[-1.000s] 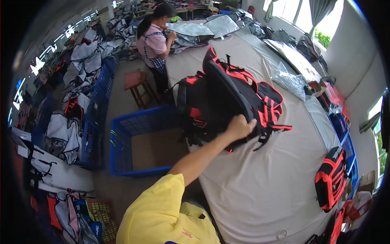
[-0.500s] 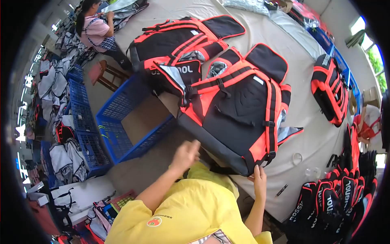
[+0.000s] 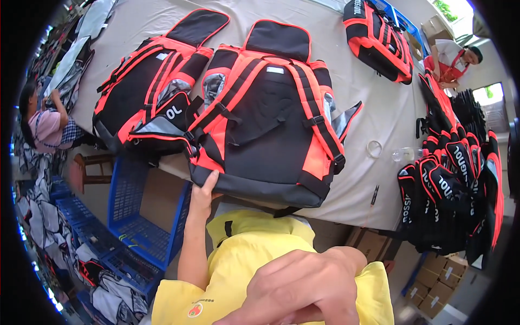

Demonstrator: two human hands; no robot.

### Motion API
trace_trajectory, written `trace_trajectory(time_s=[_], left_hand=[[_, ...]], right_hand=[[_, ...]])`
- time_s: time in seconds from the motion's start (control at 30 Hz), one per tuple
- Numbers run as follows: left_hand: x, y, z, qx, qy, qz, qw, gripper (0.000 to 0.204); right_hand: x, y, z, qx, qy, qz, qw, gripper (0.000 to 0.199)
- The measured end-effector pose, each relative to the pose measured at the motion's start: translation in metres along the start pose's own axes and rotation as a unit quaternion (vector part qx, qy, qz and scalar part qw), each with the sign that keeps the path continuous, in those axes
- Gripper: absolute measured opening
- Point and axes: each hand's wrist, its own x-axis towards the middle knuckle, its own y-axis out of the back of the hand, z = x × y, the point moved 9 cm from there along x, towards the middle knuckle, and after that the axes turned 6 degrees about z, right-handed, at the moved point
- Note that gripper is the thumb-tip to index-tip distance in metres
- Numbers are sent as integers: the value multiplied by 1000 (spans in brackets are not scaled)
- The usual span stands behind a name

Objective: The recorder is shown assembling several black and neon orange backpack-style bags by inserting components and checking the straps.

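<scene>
A black and orange backpack [image 3: 271, 119] lies flat, strap side up, at the near edge of the grey table [image 3: 363, 189]. My left hand [image 3: 203, 192] grips its lower left corner, thumb on top and fingers under the edge. My right hand [image 3: 303, 292] is lifted close to the camera, over my yellow shirt [image 3: 238, 254]. It holds nothing and its fingers are loosely spread. A second backpack of the same kind [image 3: 146, 92] lies just to the left, touching the first.
A third backpack [image 3: 379, 38] lies at the far right of the table. A pile of several more [image 3: 455, 184] stands at the right. A tape ring [image 3: 374, 149] and a pen [image 3: 375, 194] lie near the edge. A blue crate [image 3: 141, 216] sits below left. Two other people [image 3: 49, 124] [image 3: 455, 57] work nearby.
The backpack has come to lie flat at the table's near edge. My right hand has left its lower edge and risen toward the camera. My left hand has taken the lower left corner.
</scene>
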Motion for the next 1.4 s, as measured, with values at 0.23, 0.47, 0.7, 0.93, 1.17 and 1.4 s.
trace_trajectory(time_s=[0.23,0.47,0.7,0.93,1.17,1.4], left_hand=[[46,30,-46,168,-29,-194,966,59],[61,15,-43,274,5,-259,926,61],[69,38,-72,264,74,-340,900,62],[53,84,56,336,40,-439,832,32],[123,-4,199,406,-495,-124,758,60],[44,-65,131,590,-390,-237,666,43]], right_hand=[[93,0,99,180,-138,-104,968,26],[85,89,191,-482,-250,11,840,65],[-143,322,258,-925,-298,10,236,73],[-160,321,264,-896,-374,34,239,74],[-163,325,262,-896,-377,31,232,72],[-159,325,262,-897,-372,22,235,79]])
